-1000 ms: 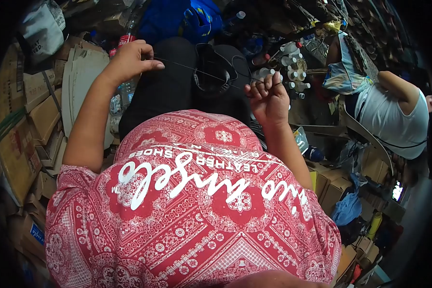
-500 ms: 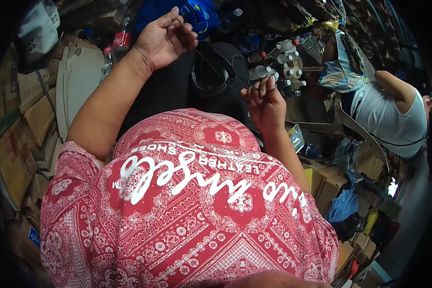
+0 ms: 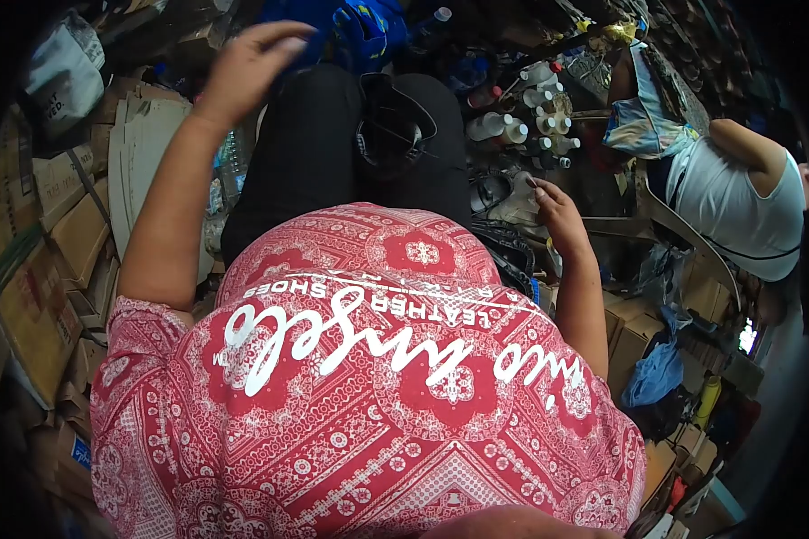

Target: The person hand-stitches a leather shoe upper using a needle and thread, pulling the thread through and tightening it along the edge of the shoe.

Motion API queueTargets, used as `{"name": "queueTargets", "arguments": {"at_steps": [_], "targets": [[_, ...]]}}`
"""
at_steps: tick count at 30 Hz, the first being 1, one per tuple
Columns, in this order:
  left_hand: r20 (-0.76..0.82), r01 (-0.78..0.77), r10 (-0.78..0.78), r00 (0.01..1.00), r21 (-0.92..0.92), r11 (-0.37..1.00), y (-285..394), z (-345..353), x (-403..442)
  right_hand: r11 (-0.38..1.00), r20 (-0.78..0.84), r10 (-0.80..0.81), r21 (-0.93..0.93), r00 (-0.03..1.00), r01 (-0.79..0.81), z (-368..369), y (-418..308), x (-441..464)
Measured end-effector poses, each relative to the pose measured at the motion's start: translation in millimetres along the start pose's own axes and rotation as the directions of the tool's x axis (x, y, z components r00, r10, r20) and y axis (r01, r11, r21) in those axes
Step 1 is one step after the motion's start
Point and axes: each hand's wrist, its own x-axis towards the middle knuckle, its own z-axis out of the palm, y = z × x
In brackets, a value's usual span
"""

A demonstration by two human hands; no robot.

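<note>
My left hand is raised at the upper left, beyond my left knee. Its fingers are stretched out, slightly blurred, and nothing shows in them. Off to the right of my lap, my right hand has thumb and fingers pinched together; a small dark tip shows at the fingertips, too small to name. Just left of those fingers lies a clear plastic piece. Between my thighs sits a black strap-like item with a curved loop, and neither hand touches it.
Several capped bottles stand beyond my right knee. A blue bag lies ahead. Flattened cardboard is stacked at left. On the right, another person in a white shirt sits near a curved strip and a blue plastic bag.
My hands have moved apart: the left up and to the left, the right lower and outward. The thin dark cord that ran between them is no longer seen there.
</note>
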Motion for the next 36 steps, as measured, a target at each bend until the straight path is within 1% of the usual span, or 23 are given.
{"name": "queueTargets", "arguments": {"at_steps": [1, 2, 3, 4, 5, 6, 8, 9, 11, 12, 14, 15, 17, 21, 23, 30, 32, 36], "targets": [[0.147, -0.046, 0.041, 0.988, 0.028, 0.999, 22.3, 12.9, -3.4, 0.999, 0.002, -0.020, 0.035, 1.000, 0.019, -1.4, 4.0, 3.4], [0.276, -0.030, 0.049, 0.960, -0.074, 0.997, 33.6, 28.6, -5.2, 0.999, 0.000, -0.017, 0.032, 1.000, 0.017, 5.2, -4.0, 2.4], [0.412, -0.040, 0.115, 0.904, -0.186, 0.982, 43.5, 42.1, -3.6, 0.978, -0.039, -0.207, 0.018, 0.977, 0.208, 20.5, -22.3, -0.7], [0.489, -0.092, 0.186, 0.852, -0.209, 0.974, 44.6, 56.6, -1.4, 0.920, -0.074, -0.392, -0.002, 0.917, 0.393, 35.8, -41.9, -5.2], [0.534, -0.189, 0.260, 0.805, -0.186, 0.964, 48.5, 67.9, 2.0, 0.905, -0.058, -0.424, -0.011, 0.904, 0.425, 47.1, -61.4, -11.1], [0.589, -0.183, 0.226, 0.776, -0.133, 0.974, 54.0, 76.9, 4.6, 0.904, -0.061, -0.427, -0.012, 0.902, 0.427, 56.2, -72.9, -13.3], [0.647, -0.173, 0.196, 0.737, -0.099, 0.980, 51.6, 90.5, 11.7, 0.767, 0.048, -0.629, -0.124, 0.776, 0.629, 69.7, -87.6, -13.8], [0.646, -0.176, 0.199, 0.737, -0.101, 0.979, 53.0, 92.2, 14.8, 0.766, 0.047, -0.630, -0.127, 0.775, 0.630, 75.3, -90.7, -12.9], [0.699, -0.092, 0.139, 0.702, -0.105, 0.990, 54.3, 92.8, 19.3, 0.785, 0.070, -0.605, -0.117, 0.793, 0.609, 83.6, -95.6, -10.8], [0.697, -0.092, 0.140, 0.703, -0.105, 0.990, 53.1, 93.0, 21.7, 0.784, 0.071, -0.606, -0.118, 0.792, 0.610, 85.0, -97.9, -9.8], [0.760, -0.065, 0.120, 0.639, -0.103, 0.993, 49.5, 94.1, 24.4, 0.771, 0.123, -0.593, -0.198, 0.795, 0.606, 86.9, -102.1, -10.4], [0.760, -0.066, 0.123, 0.638, -0.105, 0.992, 48.0, 95.1, 25.3, 0.771, 0.122, -0.593, -0.201, 0.796, 0.605, 86.9, -104.1, -11.3], [0.785, -0.005, 0.086, 0.613, -0.105, 0.994, 44.7, 96.4, 25.6, 0.767, 0.139, -0.561, -0.286, 0.816, 0.575, 87.7, -107.6, -12.6], [0.784, 0.039, 0.067, 0.617, -0.115, 0.993, 42.8, 97.5, 23.7, 0.775, 0.141, -0.551, -0.279, 0.823, 0.567, 88.6, -107.8, -12.0], [0.787, 0.075, 0.072, 0.613, -0.149, 0.986, 41.4, 98.2, 23.5, 0.774, 0.159, -0.539, -0.295, 0.827, 0.561, 88.9, -111.2, -15.1], [0.778, 0.082, 0.087, 0.622, -0.175, 0.981, 39.2, 100.2, 21.0, 0.759, 0.149, -0.548, -0.327, 0.823, 0.564, 95.5, -109.4, -16.9], [0.777, 0.112, 0.078, 0.625, -0.188, 0.976, 39.0, 99.5, 20.5, 0.769, 0.134, -0.566, -0.271, 0.814, 0.579, 97.6, -103.8, -15.0], [0.774, 0.101, 0.088, 0.627, -0.193, 0.976, 37.8, 101.6, 18.6, 0.778, 0.142, -0.569, -0.226, 0.810, 0.586, 97.6, -102.3, -14.0]]}}
